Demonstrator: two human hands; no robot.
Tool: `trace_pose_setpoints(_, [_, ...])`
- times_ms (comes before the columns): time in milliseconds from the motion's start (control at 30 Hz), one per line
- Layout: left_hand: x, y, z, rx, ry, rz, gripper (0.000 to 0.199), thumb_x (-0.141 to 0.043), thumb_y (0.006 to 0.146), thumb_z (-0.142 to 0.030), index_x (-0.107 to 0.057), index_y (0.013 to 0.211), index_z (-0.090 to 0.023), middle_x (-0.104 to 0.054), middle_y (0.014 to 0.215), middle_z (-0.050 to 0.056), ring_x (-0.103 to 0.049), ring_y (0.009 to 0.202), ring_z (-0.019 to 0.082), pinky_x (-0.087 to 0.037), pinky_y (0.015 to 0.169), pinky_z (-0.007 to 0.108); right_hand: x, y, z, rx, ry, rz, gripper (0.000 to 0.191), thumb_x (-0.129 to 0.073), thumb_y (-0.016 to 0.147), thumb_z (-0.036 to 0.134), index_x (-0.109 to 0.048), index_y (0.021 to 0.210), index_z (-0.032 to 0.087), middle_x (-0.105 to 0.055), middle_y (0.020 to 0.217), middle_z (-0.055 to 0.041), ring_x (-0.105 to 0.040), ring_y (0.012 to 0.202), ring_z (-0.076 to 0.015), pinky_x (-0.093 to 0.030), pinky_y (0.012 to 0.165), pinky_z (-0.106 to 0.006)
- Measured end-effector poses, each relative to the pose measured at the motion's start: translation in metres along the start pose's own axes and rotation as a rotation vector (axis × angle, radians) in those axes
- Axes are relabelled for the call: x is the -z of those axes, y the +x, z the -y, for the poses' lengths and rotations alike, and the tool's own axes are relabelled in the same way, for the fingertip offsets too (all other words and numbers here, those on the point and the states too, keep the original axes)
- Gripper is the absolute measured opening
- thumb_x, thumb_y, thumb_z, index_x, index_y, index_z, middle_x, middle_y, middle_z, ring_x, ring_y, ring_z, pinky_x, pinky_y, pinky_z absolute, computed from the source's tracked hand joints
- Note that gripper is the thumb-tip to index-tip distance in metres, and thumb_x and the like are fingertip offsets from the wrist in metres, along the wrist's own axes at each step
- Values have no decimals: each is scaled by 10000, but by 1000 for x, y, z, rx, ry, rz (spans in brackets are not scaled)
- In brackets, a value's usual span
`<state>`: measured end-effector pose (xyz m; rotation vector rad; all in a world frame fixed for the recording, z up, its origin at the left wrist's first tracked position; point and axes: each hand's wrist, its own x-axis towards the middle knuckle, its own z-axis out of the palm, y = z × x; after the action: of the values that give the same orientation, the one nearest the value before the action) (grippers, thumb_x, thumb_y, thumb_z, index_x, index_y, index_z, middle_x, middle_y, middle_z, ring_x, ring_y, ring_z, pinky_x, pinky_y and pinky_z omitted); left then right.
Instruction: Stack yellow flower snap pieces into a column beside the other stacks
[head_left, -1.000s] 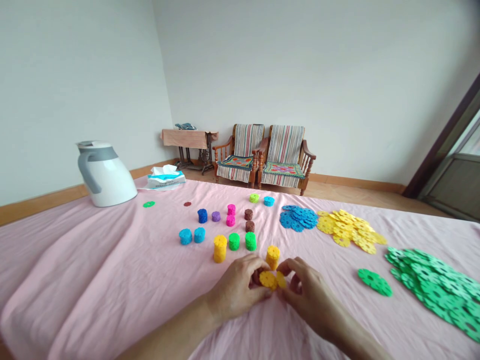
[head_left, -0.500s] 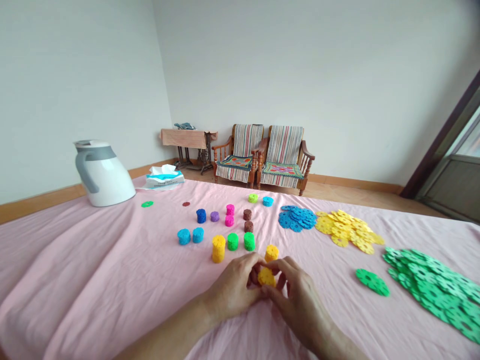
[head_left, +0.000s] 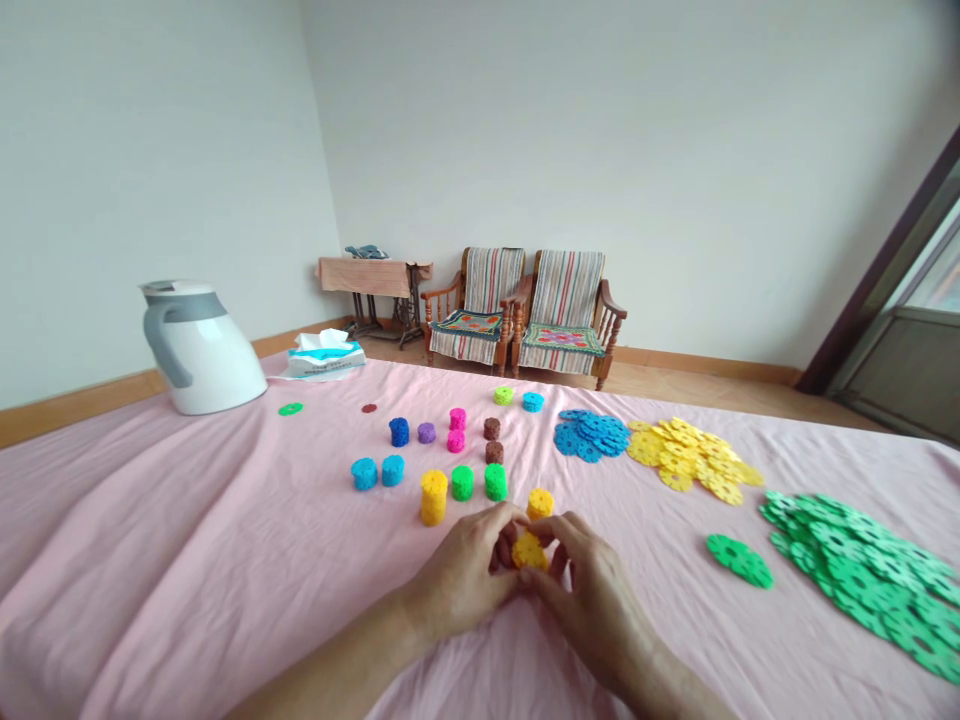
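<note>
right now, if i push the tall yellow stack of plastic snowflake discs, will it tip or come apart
The tall yellow stack probably tips more easily than the short green stack, being taller on a narrow base. The wrinkled pink cloth likely makes it less steady. Its discs look pressed together, so it may topple whole, though hard to tell.

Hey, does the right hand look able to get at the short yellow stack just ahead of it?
Probably yes. The short yellow stack stands just beyond the right hand, with nothing between them. That hand is holding a yellow piece with the left hand, though, so it would likely need to let go first.
</note>
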<state>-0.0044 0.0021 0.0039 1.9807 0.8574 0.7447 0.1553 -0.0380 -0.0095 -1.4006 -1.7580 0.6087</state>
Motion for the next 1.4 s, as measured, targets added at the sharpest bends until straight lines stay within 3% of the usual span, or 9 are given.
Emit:
trace_pose_setpoints(200, [1,-1,-3,20,0,18,334,-640,688,-86,-548,995,-176,-588,838,-7,-543,712,129,-400,616,211,7,0,1,2,-49,-32,174,-529,763,169,-631,899,208,-621,874,-18,-583,626,-114,-445,585,-233])
trace_pose_setpoints(300, [7,-3,-5,20,95,5,349,-710,669,-141,-548,975,-188,-578,857,-13,-530,744,135,-405,649,223,14,1,-4,-26,-136,-38,198,-463,750,110,-627,822,193,-624,789,-14,-581,618,-121,-431,587,-235])
trace_pose_setpoints(433, [16,-5,-3,38,299,-11,277,-765,631,-197,-543,797,-178,-533,752,-33,-492,704,134,-362,609,223,17,-1,-12,-54,-268,-11,261,-427,655,38,-628,721,191,-611,690,-7,-573,620,-133,-395,591,-235])
trace_pose_setpoints(567, [18,-4,3,-25,354,52,192,-682,721,-184,-506,646,-167,-508,693,-32,-482,660,120,-323,571,217,14,-3,-11,-70,-333,8,258,-416,645,41,-624,666,193,-608,667,-8,-562,609,-134,-367,583,-233])
trace_pose_setpoints(1400, [15,-3,7,-5,329,31,78,-664,709,-126,-602,690,-168,-526,714,-25,-490,654,118,-326,560,209,1,-6,-7,-18,-225,31,289,-394,634,8,-617,701,181,-592,696,-8,-543,629,-129,-345,587,-223])
